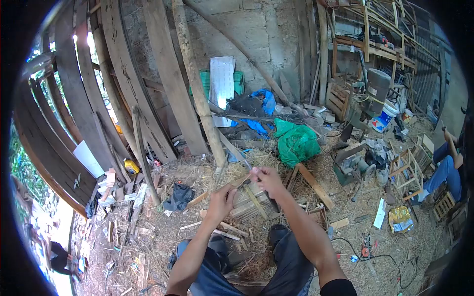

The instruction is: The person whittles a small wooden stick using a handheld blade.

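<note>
My left hand [222, 201] is closed, thumb and fingers pinching a small thin piece with a dark end [244, 183]. Just to its right and a little higher, my right hand [268, 182] is closed round a long narrow tool [272, 202]. A dark end of that tool sticks out below the fist, and a thin greyish end seems to rise above it. Its exact kind is hard to tell. Beneath both hands lie several pale wooden slats [252, 209], between my knees and the far wall.
A green plastic sheet [296, 140] lies ahead, with a wooden plank [316, 187] near it. A black cloth [178, 197] rests on the left. To the right are a small wooden stool frame [406, 170], a yellow bag [400, 219] and a seated person's leg [442, 177]. Straw and scraps cover the ground.
</note>
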The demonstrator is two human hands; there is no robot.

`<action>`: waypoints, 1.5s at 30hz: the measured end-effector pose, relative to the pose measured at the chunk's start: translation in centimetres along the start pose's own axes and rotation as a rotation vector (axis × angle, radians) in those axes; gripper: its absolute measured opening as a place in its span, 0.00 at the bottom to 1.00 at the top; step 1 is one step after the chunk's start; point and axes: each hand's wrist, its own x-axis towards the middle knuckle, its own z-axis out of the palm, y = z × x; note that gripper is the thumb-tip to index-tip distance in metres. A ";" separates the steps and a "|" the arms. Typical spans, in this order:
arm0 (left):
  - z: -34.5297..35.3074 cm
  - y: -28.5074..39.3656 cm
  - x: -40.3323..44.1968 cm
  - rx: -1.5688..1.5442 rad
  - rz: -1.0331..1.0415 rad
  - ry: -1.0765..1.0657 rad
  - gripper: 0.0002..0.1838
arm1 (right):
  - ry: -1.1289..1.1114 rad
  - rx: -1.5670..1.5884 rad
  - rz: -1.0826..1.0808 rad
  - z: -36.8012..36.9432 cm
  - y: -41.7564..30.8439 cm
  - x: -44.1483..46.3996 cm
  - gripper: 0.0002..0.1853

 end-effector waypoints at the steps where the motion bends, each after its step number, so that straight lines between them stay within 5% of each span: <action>1: 0.0 0.3 -0.1 -0.023 -0.012 -0.031 0.04 | -0.014 0.045 0.014 -0.3 -0.3 0.0 0.12; 5: 0.5 0.8 0.0 -0.062 0.092 0.004 0.04 | 0.113 -0.281 -0.053 -2.4 1.7 2.9 0.13; 9: -2.4 -1.0 -1.2 -0.084 -0.056 -0.015 0.04 | 0.385 0.169 -0.164 -7.4 -0.4 3.6 0.10; 17: -1.3 -7.8 1.0 -0.141 -0.072 0.156 0.05 | 0.352 -0.209 -0.031 -3.3 1.3 3.4 0.13; 19: -0.1 -8.9 1.8 -0.179 -0.089 0.177 0.06 | 0.454 -0.441 -0.339 -2.2 3.6 4.5 0.13; 23: 1.9 -10.8 2.9 -0.256 -0.131 0.168 0.08 | 0.388 -0.629 -0.202 -1.0 3.3 5.3 0.09; 25: 2.9 -11.8 3.2 -0.347 -0.196 0.153 0.07 | 0.388 -0.539 -0.258 0.9 2.1 4.6 0.10; 27: 3.1 -12.1 3.5 -0.433 -0.260 0.144 0.06 | 0.214 -0.234 -0.071 3.0 -0.3 2.9 0.11; 30: 1.9 -10.6 3.8 -0.333 -0.250 0.091 0.09 | 0.074 -0.528 -0.150 3.3 -0.4 3.0 0.13; 39: 3.3 -11.7 2.9 -0.462 -0.083 -0.095 0.07 | 0.018 -0.099 0.003 1.3 3.4 3.5 0.14; 45: 5.2 -11.7 2.9 -0.431 -0.228 -0.256 0.06 | -0.060 -0.225 -0.033 -1.5 5.7 4.9 0.09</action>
